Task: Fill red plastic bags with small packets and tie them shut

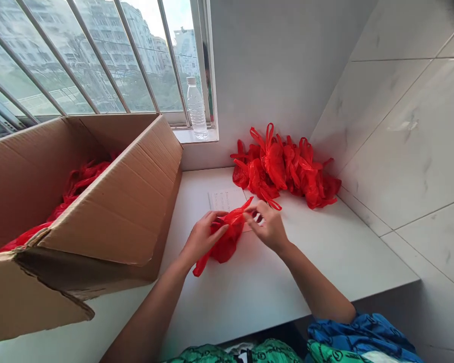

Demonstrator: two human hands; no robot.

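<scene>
nearby, red plastic bags [283, 169], cardboard box [106, 217], bottle [195, 107]

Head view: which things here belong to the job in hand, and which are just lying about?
Belonging: left hand, right hand, red bag held in both, red bag pile, cardboard box, boxed red bags.
Lying about: paper sheet, water bottle.

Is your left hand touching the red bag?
Touching: the head view shows the left hand gripping the top of the red plastic bag.

White counter [242, 292]: cardboard box [98, 222], red bags [283, 169], paper sheet [221, 200].
</scene>
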